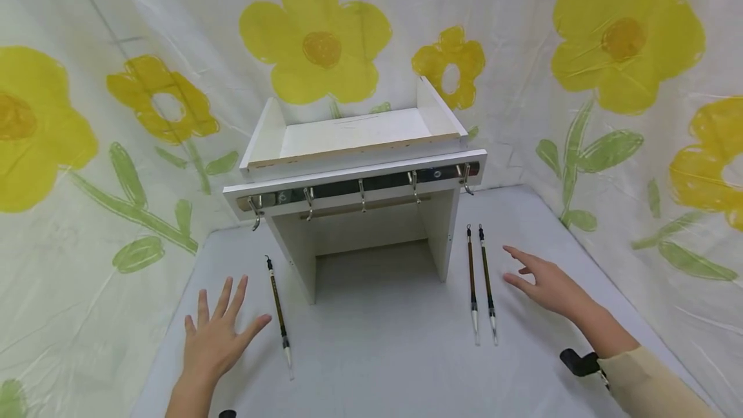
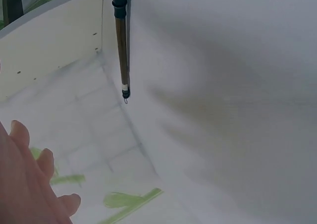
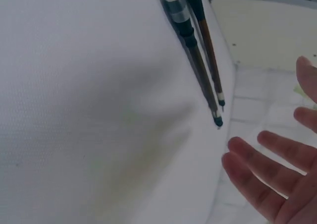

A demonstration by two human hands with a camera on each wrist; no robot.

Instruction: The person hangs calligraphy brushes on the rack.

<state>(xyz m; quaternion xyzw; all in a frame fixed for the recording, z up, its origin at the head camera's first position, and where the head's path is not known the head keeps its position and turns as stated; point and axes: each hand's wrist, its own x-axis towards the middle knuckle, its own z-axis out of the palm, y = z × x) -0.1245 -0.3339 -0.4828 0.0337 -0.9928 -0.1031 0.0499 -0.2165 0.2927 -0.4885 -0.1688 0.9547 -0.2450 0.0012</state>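
My left hand (image 1: 216,344) is spread over the left side of the table, its fingers pointing away from me and holding nothing. Just right of it lies a calligraphy brush (image 1: 277,305), white tip toward me and hanging loop at the far end. On the right side, a brown-handled brush (image 1: 472,269) and a darker brush (image 1: 487,276) lie side by side, tips also toward me. My right hand (image 1: 548,282) hovers to the right of this pair, fingers extended and nothing held. The right wrist view shows its spread fingers (image 3: 267,169) near the brushes' loop ends.
A white wooden rack (image 1: 354,169) stands mid-table, with an open tray on top, a hollow below and a metal strip bearing several hooks (image 1: 362,195) along its front. Behind the grey-white table (image 1: 371,353) hangs a curtain (image 1: 511,128) printed with yellow flowers.
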